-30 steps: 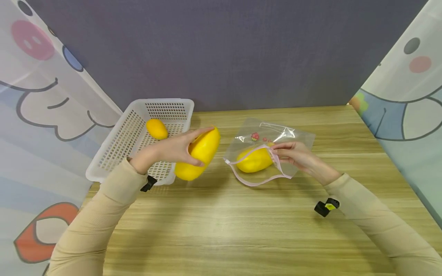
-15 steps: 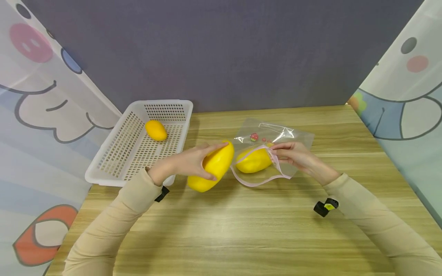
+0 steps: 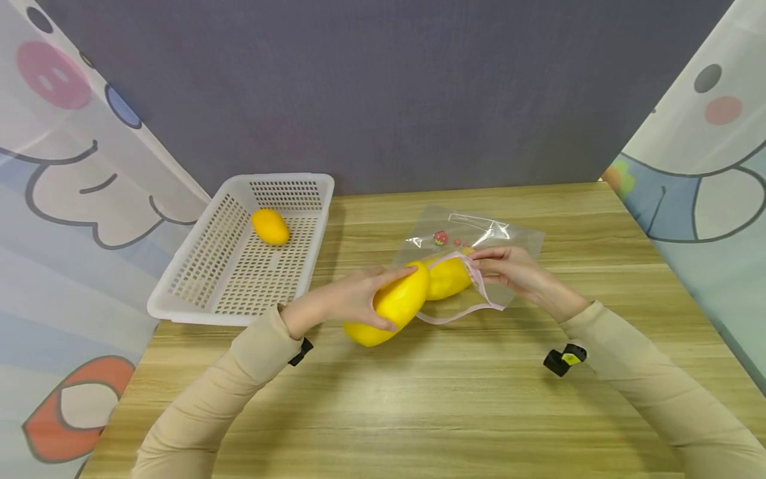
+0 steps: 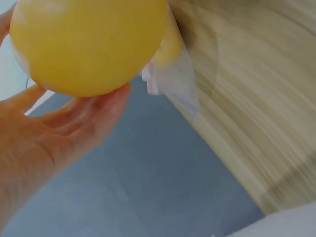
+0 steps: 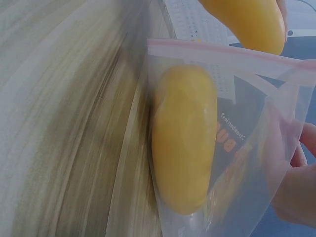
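My left hand (image 3: 359, 299) grips a large yellow mango (image 3: 397, 301) from above, thumb on the near side. The fruit is tilted, its upper end at the mouth of a clear zip bag (image 3: 413, 249) with a pink rim and strawberry print. Inside the bag lies another yellow mango (image 5: 183, 140), partly hidden in the head view by the held one. My right hand (image 3: 509, 269) pinches the bag's rim on the right side, so the mouth stands apart. In the left wrist view the held mango (image 4: 89, 44) rests against curled fingers.
At the left stands a white perforated plastic basket (image 3: 239, 318) with one smaller orange-yellow mango (image 3: 270, 227) in it. Everything rests on a wood-grain table (image 3: 455, 406). A grey panel (image 3: 383, 93) rises at the back, with printed curtains at both sides.
My left hand has carried the large mango from beside the basket rightward and nearer me, up to the bag's mouth. My right hand keeps its place on the rim.
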A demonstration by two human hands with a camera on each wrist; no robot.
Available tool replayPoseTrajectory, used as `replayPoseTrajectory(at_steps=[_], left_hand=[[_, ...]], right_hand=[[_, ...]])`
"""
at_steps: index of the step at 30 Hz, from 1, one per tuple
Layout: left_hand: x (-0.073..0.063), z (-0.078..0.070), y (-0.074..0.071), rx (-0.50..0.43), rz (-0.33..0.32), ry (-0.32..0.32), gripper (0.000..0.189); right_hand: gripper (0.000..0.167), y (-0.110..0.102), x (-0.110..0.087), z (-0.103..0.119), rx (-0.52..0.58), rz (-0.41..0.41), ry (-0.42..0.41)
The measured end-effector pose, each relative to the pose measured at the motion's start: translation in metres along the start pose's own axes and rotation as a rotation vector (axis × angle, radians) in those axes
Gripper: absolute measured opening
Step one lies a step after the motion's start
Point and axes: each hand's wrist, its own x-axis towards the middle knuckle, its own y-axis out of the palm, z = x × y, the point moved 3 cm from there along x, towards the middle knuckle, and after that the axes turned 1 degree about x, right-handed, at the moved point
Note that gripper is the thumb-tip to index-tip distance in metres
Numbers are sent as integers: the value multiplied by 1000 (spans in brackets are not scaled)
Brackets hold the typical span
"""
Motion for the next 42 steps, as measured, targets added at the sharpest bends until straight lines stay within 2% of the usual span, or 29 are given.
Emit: replayPoseTrajectory(at_steps=[10, 16, 29, 36, 42], left_hand=[[11, -15, 19, 56, 9, 19, 84], [17, -23, 25, 104, -24, 52, 82], [33, -34, 43, 308, -25, -39, 81], [40, -37, 52, 365, -6, -67, 82], [45, -39, 55, 384, -25, -72, 80]], right_hand=[[23, 0, 0, -1, -24, -10, 12], [23, 0, 0, -1, -29, -9, 10], [25, 2, -1, -1, -43, -2, 17], [25, 2, -1, -2, -33, 1, 19], [23, 2, -1, -2, -51, 13, 18]])
